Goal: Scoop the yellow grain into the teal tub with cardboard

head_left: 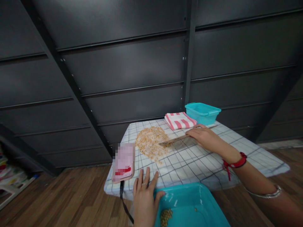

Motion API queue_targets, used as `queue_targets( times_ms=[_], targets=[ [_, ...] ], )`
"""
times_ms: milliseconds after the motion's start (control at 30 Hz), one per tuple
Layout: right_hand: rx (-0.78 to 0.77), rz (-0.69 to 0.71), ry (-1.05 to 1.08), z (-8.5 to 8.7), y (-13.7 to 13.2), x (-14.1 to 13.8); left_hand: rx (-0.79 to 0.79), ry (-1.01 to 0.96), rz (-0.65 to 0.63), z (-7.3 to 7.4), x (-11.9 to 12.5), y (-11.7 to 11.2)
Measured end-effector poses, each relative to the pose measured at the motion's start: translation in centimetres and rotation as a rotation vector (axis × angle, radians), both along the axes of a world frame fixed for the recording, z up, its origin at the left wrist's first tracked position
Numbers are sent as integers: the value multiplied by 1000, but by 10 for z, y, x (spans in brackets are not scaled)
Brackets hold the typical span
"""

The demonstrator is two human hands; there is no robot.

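In the head view my right hand (202, 135) is closed around a long wooden utensil (176, 139). The utensil's far end touches the right edge of a spread heap of yellow corn-like kernels mixed with white grains (151, 142). What kind of end it has is too small to make out. Flat on the near table edge lies my left hand (145, 198), fingers spread and holding nothing. Its thumb is at the rim of a large teal tub (187, 188), where greenish beans or seeds (166, 216) sit in the near left corner.
A checked white cloth (187, 164) covers the table. At the back stand a folded pink-and-white striped towel (180, 120) and a smaller teal basket (203, 115). A pink phone (124, 162) with a black strap lies at the left edge. Dark metal panels (132, 69) rise behind.
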State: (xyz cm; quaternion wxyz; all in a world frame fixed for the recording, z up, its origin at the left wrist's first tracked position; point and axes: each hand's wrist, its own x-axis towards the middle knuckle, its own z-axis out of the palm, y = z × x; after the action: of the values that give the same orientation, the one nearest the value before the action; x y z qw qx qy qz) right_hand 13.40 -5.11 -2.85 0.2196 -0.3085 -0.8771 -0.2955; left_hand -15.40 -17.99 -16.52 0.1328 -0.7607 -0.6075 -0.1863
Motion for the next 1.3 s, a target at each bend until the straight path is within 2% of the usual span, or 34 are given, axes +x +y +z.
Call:
queue_targets(
  times_ms=[133, 267, 467, 800, 1100, 1300],
  targets=[
    [-11, -59, -29, 9, 1, -4, 9, 6, 4, -1, 0, 0],
    [-24, -107, -49, 8, 0, -6, 12, 10, 4, -1, 0, -1],
    [-21, -164, -56, 8, -11, 6, 22, 8, -14, -1, -1, 0],
    [-76, -113, -99, 17, -36, -4, 35, 51, -11, 1, 1, -1],
    [-92, -151, -107, 16, -28, 4, 99, 57, -20, -7, -1, 1],
    [-119, -104, -127, 21, -48, -3, 123, 61, -26, -8, -2, 3]
  ],
)
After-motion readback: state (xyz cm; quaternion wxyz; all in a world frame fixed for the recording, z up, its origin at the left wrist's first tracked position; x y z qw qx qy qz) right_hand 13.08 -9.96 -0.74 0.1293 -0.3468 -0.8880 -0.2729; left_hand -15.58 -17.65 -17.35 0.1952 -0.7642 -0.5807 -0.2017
